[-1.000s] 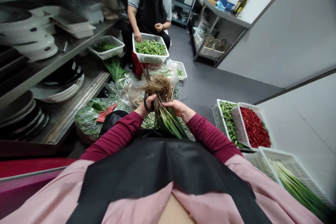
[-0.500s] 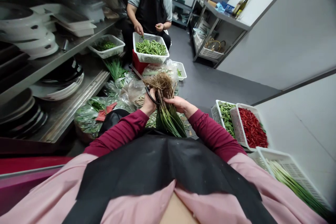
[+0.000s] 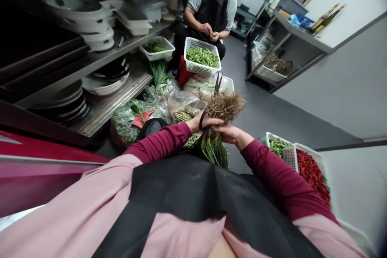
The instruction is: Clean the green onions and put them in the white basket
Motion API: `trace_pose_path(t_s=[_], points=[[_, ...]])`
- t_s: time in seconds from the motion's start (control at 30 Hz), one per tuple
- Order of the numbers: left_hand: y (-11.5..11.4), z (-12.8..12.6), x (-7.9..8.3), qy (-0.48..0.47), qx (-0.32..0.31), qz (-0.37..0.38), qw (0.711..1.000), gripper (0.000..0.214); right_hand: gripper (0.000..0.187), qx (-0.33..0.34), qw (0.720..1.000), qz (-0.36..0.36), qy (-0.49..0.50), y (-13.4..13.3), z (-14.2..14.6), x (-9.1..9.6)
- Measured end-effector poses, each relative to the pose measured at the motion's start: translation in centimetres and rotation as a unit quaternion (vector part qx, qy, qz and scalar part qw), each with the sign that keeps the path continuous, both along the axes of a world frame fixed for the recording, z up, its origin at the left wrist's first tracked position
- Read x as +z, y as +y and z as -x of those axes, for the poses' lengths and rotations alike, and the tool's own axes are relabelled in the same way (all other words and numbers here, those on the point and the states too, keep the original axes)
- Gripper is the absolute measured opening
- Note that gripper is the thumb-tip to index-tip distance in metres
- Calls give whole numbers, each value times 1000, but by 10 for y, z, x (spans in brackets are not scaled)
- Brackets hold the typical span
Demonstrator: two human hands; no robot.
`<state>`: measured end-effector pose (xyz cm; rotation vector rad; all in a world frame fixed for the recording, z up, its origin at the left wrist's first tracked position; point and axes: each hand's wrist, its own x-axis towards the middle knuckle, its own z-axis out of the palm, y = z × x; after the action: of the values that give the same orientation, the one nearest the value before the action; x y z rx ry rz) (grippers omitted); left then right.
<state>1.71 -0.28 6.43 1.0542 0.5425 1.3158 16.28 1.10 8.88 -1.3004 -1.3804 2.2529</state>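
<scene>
A bunch of scallions (image 3: 214, 150) is held root end up in front of my black apron, its tangled brown roots (image 3: 227, 107) on top and green leaves hanging down. My right hand (image 3: 232, 134) is wrapped round the stalks from the right, just below the roots. On the other side my left hand (image 3: 209, 121) has its fingers through the black handle of a pair of scissors (image 3: 218, 83) and presses against the same stalks. The scissor blades stick up behind the roots, slightly apart. Part of the grip is hidden by the bunch.
A co-worker (image 3: 208, 12) sits ahead behind a white basket of green peppers (image 3: 203, 57). Bagged vegetables (image 3: 127, 123) lie by the metal shelf (image 3: 133, 85) on the left. A basket of red chillies (image 3: 313, 171) and one of green vegetables (image 3: 278, 145) stand right.
The view has swung left, so the scene sits further right. The scissor blades now point up instead of leftward, and the roots lean right. The co-worker's hands have come together above the basket.
</scene>
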Motion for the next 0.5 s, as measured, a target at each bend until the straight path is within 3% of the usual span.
trace_pose_path(t_s=[0.13, 0.33, 0.5], points=[[5, 4, 4, -35, 34, 24, 999, 44, 27, -18, 1000, -4, -12, 0, 16, 8], [14, 19, 16, -73, 168, 26, 983, 43, 35, -76, 995, -49, 40, 7, 47, 15], [8, 30, 12, -28, 112, 65, 991, 51, 32, -37, 997, -29, 59, 8, 47, 3]])
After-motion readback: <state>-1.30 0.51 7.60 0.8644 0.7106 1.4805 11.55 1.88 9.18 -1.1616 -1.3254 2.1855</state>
